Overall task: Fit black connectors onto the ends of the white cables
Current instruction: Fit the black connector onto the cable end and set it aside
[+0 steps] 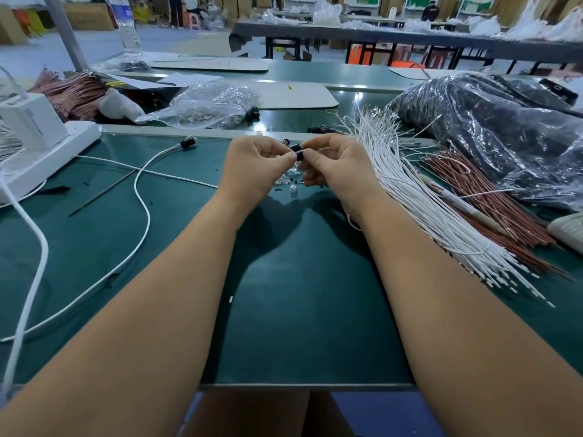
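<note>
Fingertips of left hand (252,167) and right hand (331,162) pinch one black connector (298,152) between them, held above the green mat (299,294). White cables (419,203) lie fanned just right of the right wrist. Loose clear parts (288,181) under the hands.

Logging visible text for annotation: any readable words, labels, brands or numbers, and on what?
None can be read.
White box: small grey mark and print, too blurred.
Water bottle label: too blurred.
White stick among the cables: red marks, not legible.
</note>
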Demonstrator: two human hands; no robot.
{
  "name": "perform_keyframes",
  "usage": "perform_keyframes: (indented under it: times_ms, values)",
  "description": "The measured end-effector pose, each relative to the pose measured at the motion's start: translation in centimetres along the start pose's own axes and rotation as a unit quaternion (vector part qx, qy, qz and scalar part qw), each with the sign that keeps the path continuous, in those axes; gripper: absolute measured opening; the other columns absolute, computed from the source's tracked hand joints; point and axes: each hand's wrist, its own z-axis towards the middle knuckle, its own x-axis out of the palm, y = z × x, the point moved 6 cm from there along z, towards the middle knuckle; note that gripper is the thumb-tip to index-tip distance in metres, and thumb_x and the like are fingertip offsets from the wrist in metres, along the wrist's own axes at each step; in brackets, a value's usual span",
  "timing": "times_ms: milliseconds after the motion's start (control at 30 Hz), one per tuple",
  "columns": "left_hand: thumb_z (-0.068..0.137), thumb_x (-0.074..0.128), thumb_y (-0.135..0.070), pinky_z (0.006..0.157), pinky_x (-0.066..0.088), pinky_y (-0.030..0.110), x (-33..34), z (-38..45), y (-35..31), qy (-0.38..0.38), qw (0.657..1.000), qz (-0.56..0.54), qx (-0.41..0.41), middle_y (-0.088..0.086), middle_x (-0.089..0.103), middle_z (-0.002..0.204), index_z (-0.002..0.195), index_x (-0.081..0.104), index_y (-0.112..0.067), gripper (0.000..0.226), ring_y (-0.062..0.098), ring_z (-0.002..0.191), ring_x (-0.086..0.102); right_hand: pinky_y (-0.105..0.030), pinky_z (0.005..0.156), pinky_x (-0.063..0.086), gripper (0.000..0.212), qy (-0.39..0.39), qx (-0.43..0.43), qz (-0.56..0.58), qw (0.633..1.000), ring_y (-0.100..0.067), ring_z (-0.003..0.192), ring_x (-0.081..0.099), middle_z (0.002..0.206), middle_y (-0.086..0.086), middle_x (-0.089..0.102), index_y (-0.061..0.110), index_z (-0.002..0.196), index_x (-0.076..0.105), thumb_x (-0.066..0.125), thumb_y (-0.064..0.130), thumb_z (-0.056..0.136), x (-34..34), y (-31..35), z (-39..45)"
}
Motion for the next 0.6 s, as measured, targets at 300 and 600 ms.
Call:
perform_keyframes:
  times_ms: [300,600]
  values:
    - [0.085,0.069,-0.01,0.061,0.039,0.026,0.9,-0.1,-0.5,0.002,0.999,-0.039,-0.023,0.014,0.06,0.07,0.073,0.07,-0.017,0.014,0.017,0.064,0.047,-0.021,0.053,0.051,0.013,-0.046,0.042,0.087,0.994,-0.007,0.049,0.058,0.069,-0.006,0.063,0.009,0.086,0.06,0.055,0.002,0.095,-0.5,-0.3,0.2]
    - [0.086,0.069,-0.017,0.052,0.037,0.017,0.9,-0.2,0.1,0.002,1.0,-0.006,0.004,0.009,0.052,0.06,0.068,0.068,-0.027,0.021,0.014,0.054,0.041,-0.024,0.059,0.044,0.016,-0.156,-0.067,-0.387,0.906,-0.01,0.069,0.057,0.084,0.003,0.063,0.014,0.105,0.063,0.051,0.011,0.095,-5.9,4.8,0.0]
